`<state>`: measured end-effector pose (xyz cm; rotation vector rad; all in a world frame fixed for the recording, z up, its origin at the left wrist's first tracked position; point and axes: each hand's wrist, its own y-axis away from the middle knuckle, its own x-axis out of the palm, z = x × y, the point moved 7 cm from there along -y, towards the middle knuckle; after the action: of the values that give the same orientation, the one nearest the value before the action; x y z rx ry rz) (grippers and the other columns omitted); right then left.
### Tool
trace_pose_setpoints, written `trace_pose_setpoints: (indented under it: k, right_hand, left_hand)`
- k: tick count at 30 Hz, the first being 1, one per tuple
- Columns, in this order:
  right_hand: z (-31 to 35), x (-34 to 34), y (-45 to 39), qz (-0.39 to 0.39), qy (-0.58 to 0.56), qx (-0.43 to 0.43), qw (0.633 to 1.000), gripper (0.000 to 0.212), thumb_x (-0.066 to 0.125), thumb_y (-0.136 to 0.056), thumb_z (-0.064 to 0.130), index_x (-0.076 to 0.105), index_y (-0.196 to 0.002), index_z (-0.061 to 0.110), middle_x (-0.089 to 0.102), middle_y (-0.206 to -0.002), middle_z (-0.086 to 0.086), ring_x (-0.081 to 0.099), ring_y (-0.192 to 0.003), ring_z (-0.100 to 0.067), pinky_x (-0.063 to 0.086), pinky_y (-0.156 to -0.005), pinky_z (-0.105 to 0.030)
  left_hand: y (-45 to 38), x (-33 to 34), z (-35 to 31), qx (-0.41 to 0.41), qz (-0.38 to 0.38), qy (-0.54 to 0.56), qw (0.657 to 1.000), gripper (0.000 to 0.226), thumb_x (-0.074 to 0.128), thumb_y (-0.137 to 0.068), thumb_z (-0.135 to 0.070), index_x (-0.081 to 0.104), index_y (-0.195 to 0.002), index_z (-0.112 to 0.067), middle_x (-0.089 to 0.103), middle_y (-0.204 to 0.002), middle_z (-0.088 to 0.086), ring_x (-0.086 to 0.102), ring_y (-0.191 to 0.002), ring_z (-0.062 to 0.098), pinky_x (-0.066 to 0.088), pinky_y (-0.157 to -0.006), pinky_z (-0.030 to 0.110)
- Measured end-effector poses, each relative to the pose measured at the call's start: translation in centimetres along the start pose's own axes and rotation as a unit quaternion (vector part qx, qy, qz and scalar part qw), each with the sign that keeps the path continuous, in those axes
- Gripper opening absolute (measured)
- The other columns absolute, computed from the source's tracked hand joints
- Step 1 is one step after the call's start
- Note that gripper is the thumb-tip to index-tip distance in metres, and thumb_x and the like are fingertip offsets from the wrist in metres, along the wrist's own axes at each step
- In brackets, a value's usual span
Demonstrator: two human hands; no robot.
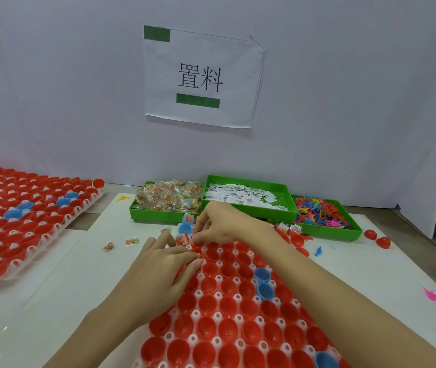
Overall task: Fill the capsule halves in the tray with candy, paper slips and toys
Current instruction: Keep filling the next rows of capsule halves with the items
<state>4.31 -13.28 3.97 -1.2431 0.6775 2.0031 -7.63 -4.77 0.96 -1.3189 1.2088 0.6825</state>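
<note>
Hands are extended over the far end of the capsule tray (238, 317). Left hand (162, 264) is laid palm down, fingers curled, a grip not discernible. Right hand (222, 224) is bent downward, fingertips pinched at something small among the capsule halves (208, 282); what is hidden.

The white plastic tray of red capsule halves (238, 309) runs off the bottom edge. The right hand (224, 224) hides what its fingers (198, 235) pinch. A second tray of red capsule halves (25, 221) is cut off at left.

Red capsule halves (227, 305) (a few blue (260, 273)) — green bins (158, 214), multicoloured candy (169, 195).
</note>
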Motion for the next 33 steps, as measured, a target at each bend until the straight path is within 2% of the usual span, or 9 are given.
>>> trace_pose_setpoints:
  k: [5, 11, 13, 16, 19, 21, 27, 30, 33]
  right_hand:
    - [0.8, -0.2, 0.0, -0.002, 0.023, -0.028, 0.999, 0.016, 0.072, -0.092, 0.009, 0.08, -0.106, 0.007, 0.078, -0.105, -0.007, 0.065, -0.076, -0.01, 0.059, -0.087, -0.03]
    - [1.0, 0.6, -0.6, -0.034, 0.07, -0.034, 0.996, 0.012, 0.073, -0.088, 0.003, 0.074, -0.099, 0.007, 0.07, -0.107, -0.009, 0.067, -0.096, -0.024, 0.055, -0.08, -0.031]
    - [0.7, 0.6, -0.7, -0.041, 0.051, -0.033, 0.997, 0.008, 0.075, -0.086, 0.003, 0.076, -0.094, 0.005, 0.074, -0.101, -0.008, 0.069, -0.092, -0.021, 0.059, -0.084, -0.034]
    - [0.3, 0.5, -0.2, -0.047, 0.032, -0.045, 0.997, 0.01, 0.08, -0.087, 0.013, 0.08, -0.095, 0.007, 0.077, -0.095, -0.006, 0.068, -0.084, -0.013, 0.055, -0.077, -0.025]
    - [-0.6, -0.3, 1.2, -0.071, -0.036, -0.049, 0.996, 0.019, 0.074, -0.093, 0.03, 0.081, -0.103, 0.015, 0.077, -0.096, 0.001, 0.065, -0.08, -0.004, 0.048, -0.072, -0.014]
    - [-1.7, -1.6, 2.8, -0.106, -0.078, -0.043, 0.99, 0.023, 0.069, -0.097, 0.038, 0.08, -0.107, 0.021, 0.076, -0.096, 0.007, 0.067, -0.081, -0.001, 0.05, -0.074, -0.014]
    - [-6.7, -3.4, 9.2, -0.177, -0.229, -0.012, 0.957, 0.018, 0.063, -0.101, 0.025, 0.079, -0.099, 0.02, 0.078, -0.085, 0.003, 0.073, -0.074, -0.011, 0.06, -0.07, -0.024]
    - [-8.4, -3.0, 12.0, -0.209, -0.312, -0.006, 0.927, 0.021, 0.059, -0.103, 0.018, 0.079, -0.098, 0.015, 0.078, -0.087, -0.003, 0.074, -0.077, -0.019, 0.06, -0.069, -0.026]
    - [-9.4, -2.9, 13.3, -0.24, -0.355, 0.009, 0.903, 0.023, 0.058, -0.104, 0.017, 0.079, -0.097, 0.012, 0.077, -0.083, -0.009, 0.072, -0.073, -0.022, 0.057, -0.066, -0.028]
  left_hand:
    - [0.0, 0.0, 0.3, -0.004, -0.01, 0.01, 1.0, 0.044, 0.034, -0.106, -0.053, 0.071, -0.125, -0.039, 0.07, -0.115, -0.028, 0.044, -0.104, 0.008, 0.035, -0.091, 0.028]
    - [0.1, -0.1, 0.2, 0.008, -0.021, 0.018, 1.0, 0.065, 0.016, -0.099, -0.061, 0.073, -0.123, -0.038, 0.07, -0.111, -0.028, 0.044, -0.101, 0.007, 0.035, -0.087, 0.026]
    - [0.0, -0.1, 0.1, 0.013, -0.019, 0.015, 1.0, 0.059, 0.021, -0.103, -0.06, 0.071, -0.125, -0.038, 0.069, -0.114, -0.028, 0.043, -0.104, 0.006, 0.033, -0.088, 0.025]
    - [0.0, -0.2, 0.0, 0.025, -0.011, 0.023, 0.999, 0.044, 0.034, -0.106, -0.052, 0.069, -0.129, -0.036, 0.069, -0.117, -0.026, 0.042, -0.109, 0.006, 0.029, -0.092, 0.023]
    - [-0.1, -0.7, -0.1, 0.015, -0.02, 0.091, 0.996, 0.039, 0.043, -0.103, -0.046, 0.072, -0.125, -0.03, 0.071, -0.107, -0.021, 0.047, -0.112, 0.007, 0.028, -0.095, 0.019]
    - [-0.1, -1.1, 0.0, 0.004, -0.036, 0.147, 0.988, 0.036, 0.047, -0.101, -0.043, 0.075, -0.119, -0.029, 0.065, -0.093, -0.029, 0.05, -0.107, 0.006, 0.028, -0.092, 0.011]
    - [-0.2, -1.5, 0.4, -0.014, -0.052, 0.181, 0.982, 0.031, 0.051, -0.099, -0.042, 0.076, -0.115, -0.032, 0.05, -0.085, -0.049, 0.048, -0.104, -0.007, 0.035, -0.091, 0.013]
    - [-0.3, -1.4, 0.0, 0.01, -0.05, 0.162, 0.986, 0.036, 0.048, -0.097, -0.044, 0.076, -0.114, -0.031, 0.061, -0.098, -0.037, 0.051, -0.103, -0.001, 0.041, -0.094, 0.026]
    - [-0.2, -1.2, 0.0, 0.017, -0.063, 0.151, 0.986, 0.033, 0.049, -0.098, -0.041, 0.076, -0.112, -0.028, 0.067, -0.104, -0.025, 0.052, -0.103, 0.0, 0.04, -0.095, 0.024]
